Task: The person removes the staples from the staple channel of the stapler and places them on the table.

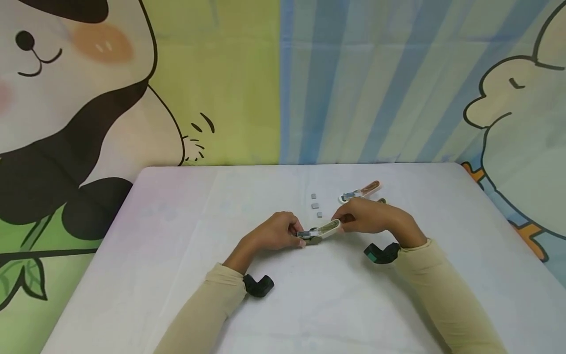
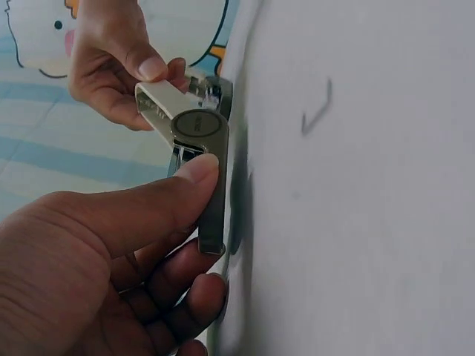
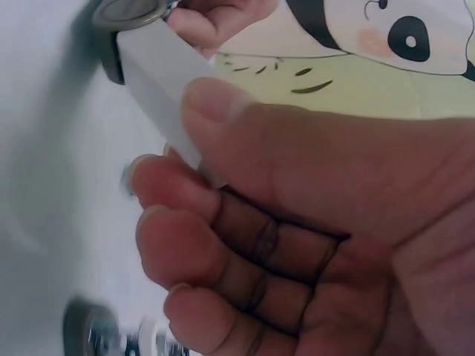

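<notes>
Over the white table, a small stapler is held between both hands, its white handle swung up at an angle from the grey base. My left hand pinches the base, thumb lying near the round pivot disc. The far end of the white handle is pinched between the thumb and fingers of my right hand. Just beyond the hands lie three small grey blocks, which look like staple strips. Their details are too small to tell.
Behind my right hand lies another stapler with an orange handle. Beside it, the end of a greenish item peeks out, mostly hidden by that hand. The table meets a printed cartoon curtain at its back edge.
</notes>
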{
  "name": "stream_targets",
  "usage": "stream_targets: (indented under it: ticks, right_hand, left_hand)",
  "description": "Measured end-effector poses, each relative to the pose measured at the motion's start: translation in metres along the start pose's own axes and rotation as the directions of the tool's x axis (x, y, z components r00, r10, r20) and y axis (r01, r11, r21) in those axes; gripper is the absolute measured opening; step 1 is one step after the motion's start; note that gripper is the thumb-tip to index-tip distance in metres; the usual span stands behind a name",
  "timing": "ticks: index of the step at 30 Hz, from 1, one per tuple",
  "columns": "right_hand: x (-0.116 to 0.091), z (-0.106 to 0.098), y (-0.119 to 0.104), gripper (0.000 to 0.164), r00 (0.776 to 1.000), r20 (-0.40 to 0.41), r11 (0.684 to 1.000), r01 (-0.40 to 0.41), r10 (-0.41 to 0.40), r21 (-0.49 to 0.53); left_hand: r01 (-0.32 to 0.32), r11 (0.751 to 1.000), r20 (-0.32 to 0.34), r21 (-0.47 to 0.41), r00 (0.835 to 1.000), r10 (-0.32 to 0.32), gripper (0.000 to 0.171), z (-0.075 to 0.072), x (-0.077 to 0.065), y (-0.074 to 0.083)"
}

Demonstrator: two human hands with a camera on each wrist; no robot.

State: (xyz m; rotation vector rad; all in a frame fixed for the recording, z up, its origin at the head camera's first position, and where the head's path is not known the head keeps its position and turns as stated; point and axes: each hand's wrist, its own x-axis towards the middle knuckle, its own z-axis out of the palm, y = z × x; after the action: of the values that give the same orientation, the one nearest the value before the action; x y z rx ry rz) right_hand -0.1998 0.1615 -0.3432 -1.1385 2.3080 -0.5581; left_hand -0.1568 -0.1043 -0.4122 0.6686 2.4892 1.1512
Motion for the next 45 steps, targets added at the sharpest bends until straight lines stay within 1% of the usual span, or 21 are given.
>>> stream_targets:
  ticks: [4,7,9,12,15,18,21,26,30,33,37,39,42,43,44,45]
  right_hand:
    - [-0.013,-0.002,0.009,0.026,1.0,0.011,1.0,-0.021,0.021,0.001]
    - [-0.023,-0.005,0.012,0.025,0.998,0.016,0.999,-0.053,0.053,-0.013]
    - [-0.03,-0.009,0.014,0.027,0.996,0.021,0.997,-0.081,0.082,-0.016]
    - [-0.041,-0.013,0.017,0.028,0.994,0.024,0.994,-0.106,0.106,-0.006]
    - [-0.052,-0.016,0.021,0.029,0.988,0.025,0.988,-0.154,0.154,0.004]
    - [-0.063,-0.017,0.027,0.032,0.976,0.019,0.976,-0.216,0.216,-0.001]
    - [-0.07,-0.016,0.032,0.036,0.967,0.009,0.967,-0.256,0.256,0.0]
    - [-0.076,-0.015,0.04,0.039,0.954,-0.028,0.954,-0.299,0.299,-0.011]
    - [-0.079,-0.015,0.043,0.035,0.943,-0.035,0.944,-0.331,0.331,-0.009]
    - [-0.083,-0.013,0.045,0.034,0.942,-0.026,0.942,-0.336,0.336,0.003]
    - [-0.088,-0.01,0.046,0.035,0.935,-0.041,0.936,-0.353,0.353,0.012]
    - [-0.09,-0.009,0.044,0.041,0.923,-0.032,0.923,-0.384,0.384,0.013]
    - [-0.092,-0.008,0.04,0.051,0.904,-0.026,0.904,-0.428,0.427,-0.01]
    - [-0.094,-0.008,0.038,0.054,0.899,-0.041,0.899,-0.437,0.436,-0.021]
    - [-0.095,-0.009,0.035,0.055,0.896,-0.077,0.897,-0.441,0.437,-0.037]
    - [-0.096,-0.01,0.031,0.055,0.893,-0.131,0.896,-0.44,0.431,-0.05]
  left_hand:
    - [-0.022,1.0,0.028,-0.003,0.999,0.022,0.017,0.01,0.008,0.009]
    - [-0.017,1.0,0.044,-0.01,0.999,0.018,0.017,0.02,0.015,0.015]
    - [-0.022,1.0,0.052,0.005,0.998,0.022,0.016,0.027,0.021,0.02]
    - [-0.035,0.997,0.059,0.063,0.998,0.031,0.017,0.038,0.032,0.028]
    - [-0.048,0.99,0.041,0.129,0.998,0.043,0.019,0.05,0.042,0.037]
    - [-0.056,0.982,0.003,0.182,0.998,0.057,0.021,0.063,0.05,0.042]
    - [-0.042,0.974,-0.027,0.223,0.998,0.049,0.022,0.073,0.058,0.046]
    - [0.002,0.957,-0.051,0.29,0.999,0.014,0.023,0.077,0.067,0.056]
    - [0.01,0.924,-0.065,0.382,0.998,0.016,0.023,0.082,0.07,0.066]
    - [0.013,0.902,-0.071,0.431,0.997,0.02,0.024,0.087,0.071,0.071]
    - [0.01,0.891,-0.078,0.454,0.997,0.028,0.025,0.09,0.07,0.075]
    - [0.004,0.893,-0.074,0.45,0.997,0.032,0.025,0.09,0.07,0.075]
    - [-0.007,0.911,-0.043,0.411,0.999,0.027,0.03,0.084,0.066,0.075]
    - [-0.011,0.92,-0.025,0.391,0.999,0.022,0.034,0.081,0.064,0.074]
    - [-0.008,0.931,-0.005,0.364,1.0,0.01,0.04,0.077,0.062,0.073]
    - [-0.002,0.942,0.014,0.335,1.0,-0.003,0.046,0.073,0.059,0.073]
